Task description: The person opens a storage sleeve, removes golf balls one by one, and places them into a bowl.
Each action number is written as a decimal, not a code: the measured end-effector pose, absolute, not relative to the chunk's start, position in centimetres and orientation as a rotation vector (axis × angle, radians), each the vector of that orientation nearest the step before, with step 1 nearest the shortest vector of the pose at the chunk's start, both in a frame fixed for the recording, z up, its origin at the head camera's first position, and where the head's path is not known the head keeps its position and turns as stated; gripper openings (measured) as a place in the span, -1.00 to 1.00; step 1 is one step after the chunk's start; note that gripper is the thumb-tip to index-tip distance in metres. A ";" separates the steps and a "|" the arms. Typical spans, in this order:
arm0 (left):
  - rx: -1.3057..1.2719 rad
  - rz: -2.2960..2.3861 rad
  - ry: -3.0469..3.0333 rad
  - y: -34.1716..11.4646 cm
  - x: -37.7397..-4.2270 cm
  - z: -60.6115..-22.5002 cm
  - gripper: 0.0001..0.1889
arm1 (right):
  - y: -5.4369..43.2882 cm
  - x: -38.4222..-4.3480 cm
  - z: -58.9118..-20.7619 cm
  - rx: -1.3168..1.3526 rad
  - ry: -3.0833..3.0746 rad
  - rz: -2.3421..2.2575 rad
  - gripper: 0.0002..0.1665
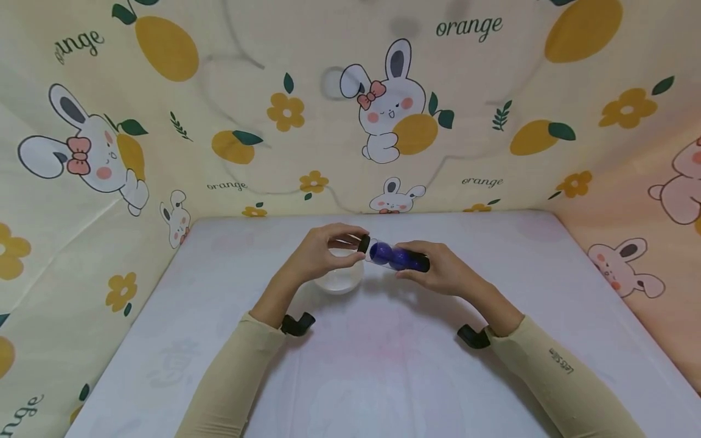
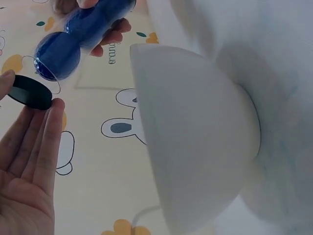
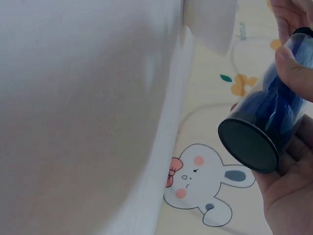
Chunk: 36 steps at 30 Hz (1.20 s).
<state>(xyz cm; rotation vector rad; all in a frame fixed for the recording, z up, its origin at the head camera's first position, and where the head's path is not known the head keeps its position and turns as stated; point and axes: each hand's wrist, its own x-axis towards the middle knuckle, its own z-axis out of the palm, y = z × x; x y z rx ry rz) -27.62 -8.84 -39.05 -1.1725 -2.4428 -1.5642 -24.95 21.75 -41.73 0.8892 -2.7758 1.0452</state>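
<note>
My right hand (image 1: 442, 267) grips a clear plastic tube (image 3: 266, 115) with a black base (image 3: 248, 145), holding it tilted above the table. Inside sit several shiny blue balls (image 2: 57, 56) in a row. Thumb and fingertips of my left hand (image 1: 323, 250) pinch a round black lid (image 2: 30, 92) by its edge. In the left wrist view the lid is just off the tube's clear open rim, tilted against it. Below and behind the left hand stands a white bowl (image 1: 338, 283), its rim partly covered by that hand in the head view.
A white cloth covers the table (image 1: 378, 365). Patterned fabric walls (image 1: 306, 48) with rabbits and oranges rise at the back and both sides. Each wrist carries a black camera mount (image 1: 298, 324).
</note>
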 end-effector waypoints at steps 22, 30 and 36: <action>-1.138 -1.487 -2.520 -9.9 -27.2 -38.9 -0.51 | 21.7 -24.6 -41.4 0.753 -2.843 1.078 -0.27; -1.049 -1.387 -2.595 -11.4 -27.2 -39.3 -0.55 | 22.1 -24.4 -41.6 0.767 -2.820 1.082 -0.29; -0.970 -1.380 -2.595 -13.0 -27.5 -39.7 -0.54 | 22.3 -24.2 -41.8 0.765 -2.826 1.071 -0.28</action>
